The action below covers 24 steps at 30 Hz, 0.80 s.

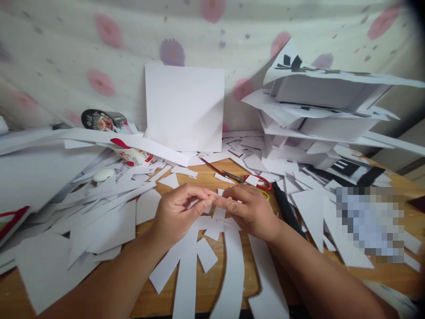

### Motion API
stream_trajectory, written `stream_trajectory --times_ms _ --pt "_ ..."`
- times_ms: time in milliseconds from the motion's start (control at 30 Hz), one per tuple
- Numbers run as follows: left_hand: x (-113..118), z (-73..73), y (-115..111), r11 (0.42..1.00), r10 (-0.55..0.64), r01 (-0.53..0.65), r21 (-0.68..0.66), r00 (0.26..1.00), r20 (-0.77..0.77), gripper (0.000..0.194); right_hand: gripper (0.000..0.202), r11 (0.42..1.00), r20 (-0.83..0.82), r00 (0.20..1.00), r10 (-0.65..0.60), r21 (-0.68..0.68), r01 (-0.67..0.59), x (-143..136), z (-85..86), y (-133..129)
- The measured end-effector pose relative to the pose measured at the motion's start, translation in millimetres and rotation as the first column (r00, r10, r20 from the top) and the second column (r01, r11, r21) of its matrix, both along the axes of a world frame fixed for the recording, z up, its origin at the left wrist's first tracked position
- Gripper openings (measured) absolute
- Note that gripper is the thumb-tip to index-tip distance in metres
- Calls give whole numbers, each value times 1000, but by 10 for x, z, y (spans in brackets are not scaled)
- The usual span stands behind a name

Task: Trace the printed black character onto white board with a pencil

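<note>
a wooden tabletop (207,283) carries long white paper strips (186,283) at its near edge, white paper offcuts (99,221) strewn over the left, red-handled scissors (244,179) farther back, and a black rod (286,206) just beside them.

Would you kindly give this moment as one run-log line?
left hand, right hand: fingertips together; anything held: unclear; below: paper strips; beyond: red-handled scissors; back: white panel upright

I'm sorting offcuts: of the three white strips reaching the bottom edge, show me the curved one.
The middle strip: its sides bow rightward, while the left strip and right strip have straighter sides.
</note>
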<state>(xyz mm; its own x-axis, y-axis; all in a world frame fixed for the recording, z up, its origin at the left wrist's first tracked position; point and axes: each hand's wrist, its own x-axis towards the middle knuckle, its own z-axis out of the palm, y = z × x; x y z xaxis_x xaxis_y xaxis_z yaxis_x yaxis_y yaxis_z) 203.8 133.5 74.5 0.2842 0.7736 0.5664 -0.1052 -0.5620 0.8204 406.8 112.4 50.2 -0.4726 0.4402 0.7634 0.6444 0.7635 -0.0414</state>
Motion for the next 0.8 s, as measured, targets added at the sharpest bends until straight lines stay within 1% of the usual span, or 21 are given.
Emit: stream_trajectory --times_ms 133,333,667,800 --pt "-2 -23 0 1000 24 -25 -12 999 -22 16 59 1000 10 1000 -9 -8 9 3 4 -5" --pt "-10 -6 -4 1000 5 -5 26 1000 -16 19 62 999 1 1000 24 -24 -24 0 14 -1" --pt "-13 -12 -20 1000 -8 8 7 1000 -17 16 65 999 -2 1000 24 -43 -24 -3 4 1" --pt "-1 -32 -22 997 -31 32 -65 999 12 15 61 999 10 1000 -1 -43 1 -8 25 0"
